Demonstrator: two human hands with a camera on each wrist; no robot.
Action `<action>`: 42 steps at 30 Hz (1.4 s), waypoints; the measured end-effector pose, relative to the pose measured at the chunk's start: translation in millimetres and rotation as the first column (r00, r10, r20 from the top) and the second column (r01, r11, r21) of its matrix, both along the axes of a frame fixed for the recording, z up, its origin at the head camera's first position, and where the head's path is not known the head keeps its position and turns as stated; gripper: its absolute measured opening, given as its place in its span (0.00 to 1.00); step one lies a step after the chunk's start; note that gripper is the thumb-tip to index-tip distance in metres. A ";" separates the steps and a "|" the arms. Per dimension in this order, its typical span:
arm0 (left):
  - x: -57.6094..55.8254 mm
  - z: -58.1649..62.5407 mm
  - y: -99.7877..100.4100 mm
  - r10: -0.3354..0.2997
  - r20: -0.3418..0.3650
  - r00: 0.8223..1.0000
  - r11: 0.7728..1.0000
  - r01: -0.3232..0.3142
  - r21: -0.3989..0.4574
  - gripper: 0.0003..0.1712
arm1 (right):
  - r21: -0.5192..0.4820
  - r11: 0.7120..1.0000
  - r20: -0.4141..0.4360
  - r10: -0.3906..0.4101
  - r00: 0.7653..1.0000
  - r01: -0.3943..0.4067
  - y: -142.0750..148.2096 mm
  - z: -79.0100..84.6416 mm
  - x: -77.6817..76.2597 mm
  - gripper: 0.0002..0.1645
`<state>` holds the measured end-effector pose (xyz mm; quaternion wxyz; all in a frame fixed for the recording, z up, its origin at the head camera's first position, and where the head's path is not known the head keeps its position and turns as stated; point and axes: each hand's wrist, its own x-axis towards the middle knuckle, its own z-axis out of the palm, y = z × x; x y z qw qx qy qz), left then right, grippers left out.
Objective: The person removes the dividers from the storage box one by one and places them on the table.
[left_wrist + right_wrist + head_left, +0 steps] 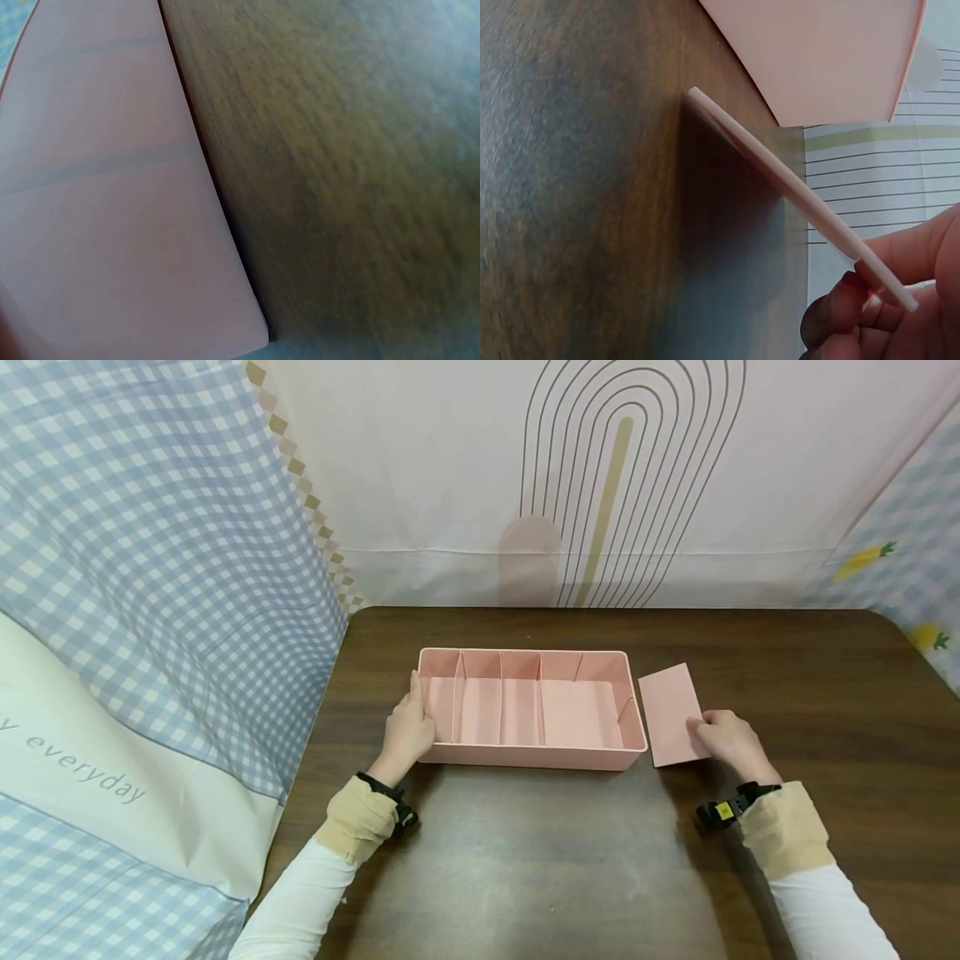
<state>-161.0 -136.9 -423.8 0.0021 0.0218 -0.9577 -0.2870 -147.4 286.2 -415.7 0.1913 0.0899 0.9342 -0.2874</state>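
Observation:
A long pink divided organizer box sits on the table, its partitions making several compartments. My left hand rests against its left end, index finger straight along the rim. The left wrist view shows the box's wall close up, with a blurred bit of finger at the lower left. To the right of the box, my right hand pinches a flat pink divider panel by its right edge. In the right wrist view, the panel appears edge-on between thumb and fingers, tilted above the table.
The dark brown wooden table extends around the box. A pale cloth with arch lines hangs behind its far edge. Blue checked fabric hangs along the left side, and fabric with yellow fruit prints is at the right.

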 end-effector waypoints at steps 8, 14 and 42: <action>0.2 0.5 -0.3 0.003 0.010 1.000 1.000 -0.003 -0.001 0.38 | 0.003 1.000 0.017 -0.010 1.000 0.010 2.6 -2.1 -0.4 0.30; 0.5 0.5 -0.1 -0.005 -0.009 1.000 1.000 0.005 -0.018 0.38 | 0.029 0.999 0.011 -0.015 1.000 0.015 5.2 -5.0 -1.1 0.29; -3.6 -9.5 -2.5 0.012 -0.025 1.000 1.000 -0.012 -0.002 0.38 | 0.161 0.986 0.071 -0.041 0.997 0.029 6.2 -11.3 0.5 0.25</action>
